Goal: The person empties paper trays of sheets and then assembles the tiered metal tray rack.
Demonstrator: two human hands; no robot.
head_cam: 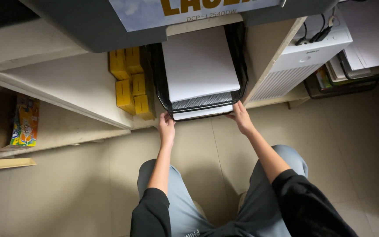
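The person is crouched on the tiled floor (pixel 88 193) in front of a black wire-mesh paper tray (pixel 200 102) that sits low under a shelf, both arms stretched forward to it. The left hand (pixel 166 125) has its fingers curled onto the tray's front left corner; the right hand (pixel 241 116) is closed loosely on the front right corner, fingers at the rim. Both look like a light grip on the tray's front edge rather than on the paper itself, though the fingertips are partly hidden.

By my reading, the step in hand is drawing out or seating the lower tier, and the next move calls for an even pull or push from both sides so the mesh does not skew.

The upper tier carries a neat white paper stack (pixel 199 66); beneath it a second sheaf of white sheets (pixel 200 113) shows at the lower tier's lip. Just left of the tray, small yellow boxes (pixel 130 81) are stacked on the shelf. Farther left, a colourful carton (pixel 25 122) stands in a lower cubby. To the right is a white slatted appliance (pixel 294 70).
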